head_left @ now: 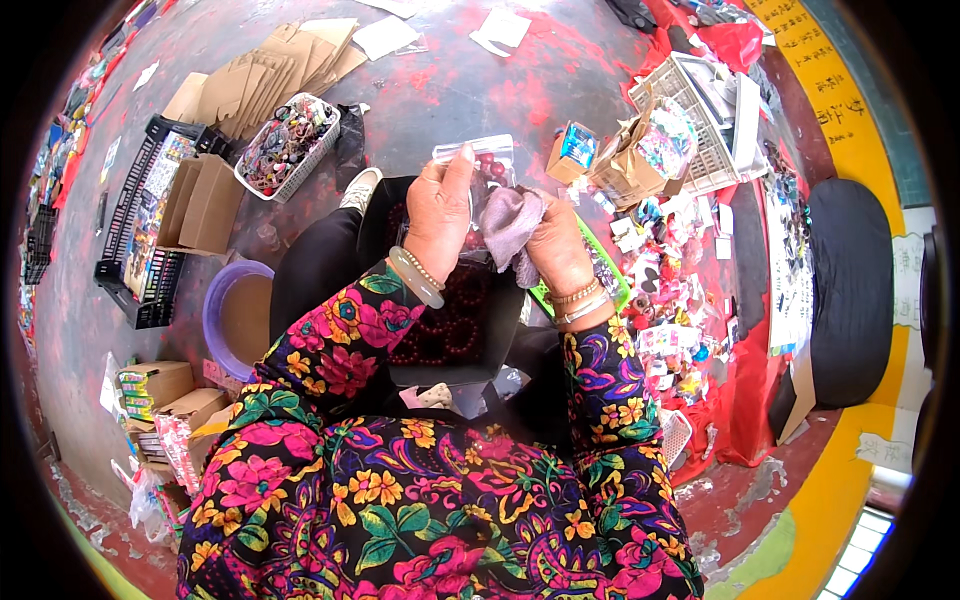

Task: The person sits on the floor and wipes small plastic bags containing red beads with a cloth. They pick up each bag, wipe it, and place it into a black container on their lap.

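Note:
Held up in front of me, a small clear plastic bag [497,153] has dark red beads [490,170] showing in it. My left hand [438,215] pinches the bag, thumb upward along its edge. Closed around a crumpled mauve cloth [512,222], my right hand [558,248] is just beside the bag; the cloth overlaps the bag's lower part. Below both hands sits a black box [495,340] with strings of dark red beads [462,300] inside. A bright green basket [615,285] is partly hidden behind my right wrist.
To the left are a white basket of small trinkets [322,160], an open cardboard box [207,210], a black crate [125,275] and a purple basin [222,345]. Many small packets [670,330] lie on red cloth at the right, below a beige crate [690,85].

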